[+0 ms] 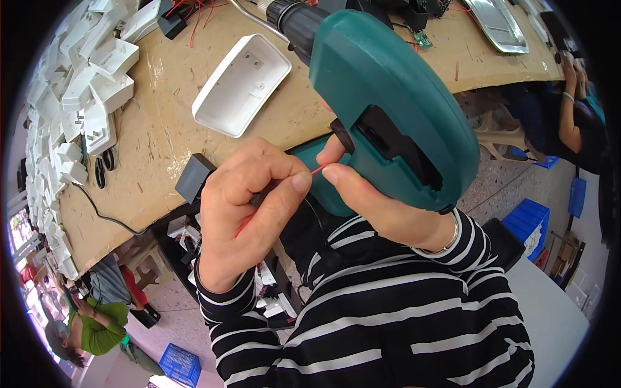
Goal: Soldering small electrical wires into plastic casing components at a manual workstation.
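A thin red wire (318,170) runs between my two hands above the table's near edge. My left hand (249,200) is closed, pinching it between thumb and forefinger, and more of it shows below the palm. My right hand (394,210) pinches the other end at thumb and fingertip, partly hidden behind a large teal tool housing (401,77). That housing has a black slot and a black round collar, like a power tool, and looms over the right hand. A small dark grey box (195,178) lies beside my left hand.
A white plastic housing (242,87) lies on the brown worktable (162,129). Many white housings (97,97) are piled at the left, near black-handled scissors (102,169). A metal tray (497,26) sits at the far right. Co-workers (97,320) sit at both sides; a blue crate (527,223) stands right.
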Demonstrator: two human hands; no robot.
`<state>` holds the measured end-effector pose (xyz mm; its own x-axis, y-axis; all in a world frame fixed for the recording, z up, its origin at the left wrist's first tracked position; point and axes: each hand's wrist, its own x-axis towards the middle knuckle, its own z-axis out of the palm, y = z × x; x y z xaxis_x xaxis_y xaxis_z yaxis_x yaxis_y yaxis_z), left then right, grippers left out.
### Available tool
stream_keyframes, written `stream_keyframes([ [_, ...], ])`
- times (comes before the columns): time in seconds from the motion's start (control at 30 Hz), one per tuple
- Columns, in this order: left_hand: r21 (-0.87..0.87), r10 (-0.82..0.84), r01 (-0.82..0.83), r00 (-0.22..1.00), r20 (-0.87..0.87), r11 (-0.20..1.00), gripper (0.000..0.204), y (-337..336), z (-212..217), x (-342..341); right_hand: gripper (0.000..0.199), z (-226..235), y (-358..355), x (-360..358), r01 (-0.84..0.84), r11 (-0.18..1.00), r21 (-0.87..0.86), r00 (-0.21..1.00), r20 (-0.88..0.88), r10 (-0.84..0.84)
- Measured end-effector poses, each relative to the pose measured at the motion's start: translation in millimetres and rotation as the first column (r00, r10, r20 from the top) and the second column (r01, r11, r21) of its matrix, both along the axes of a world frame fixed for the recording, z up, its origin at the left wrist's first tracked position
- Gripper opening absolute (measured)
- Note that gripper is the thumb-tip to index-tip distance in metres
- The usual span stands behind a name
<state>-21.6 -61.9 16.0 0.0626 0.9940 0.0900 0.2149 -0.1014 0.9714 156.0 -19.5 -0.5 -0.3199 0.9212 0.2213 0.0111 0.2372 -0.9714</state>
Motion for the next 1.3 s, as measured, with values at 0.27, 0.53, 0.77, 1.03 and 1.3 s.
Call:
stream_keyframes([
  [0.27, -0.021, -0.003, 0.003, 1.000, 0.000, 1.000, 0.001, -1, 1, 1, 0.058, -6, -6, 9, -0.109, 0.992, 0.070, 0.991, 0.091, 0.103],
  [0.53, -0.012, -0.032, 0.032, 0.999, -0.027, 0.999, 0.001, 0, -2, 1, 0.056, -3, -1, 12, -0.135, 0.990, 0.047, 0.989, 0.064, 0.132],
  [0.77, 0.046, -0.045, 0.048, 0.997, -0.063, 0.998, 0.001, 4, -6, 0, 0.054, 1, 4, 7, -0.129, 0.981, -0.146, 0.980, -0.173, 0.103],
  [1.03, 0.240, 0.218, -0.180, 0.966, -0.142, 0.954, 0.011, 5, -12, 9, 0.055, 5, 8, 12, -0.061, 0.974, -0.217, 0.970, -0.242, 0.006],
  [1.3, 0.573, 0.531, -0.205, 0.695, -0.486, 0.793, 0.014, 14, -22, 19, 0.067, 26, 5, 55, -0.047, 0.966, -0.253, 0.984, -0.176, 0.002],
])
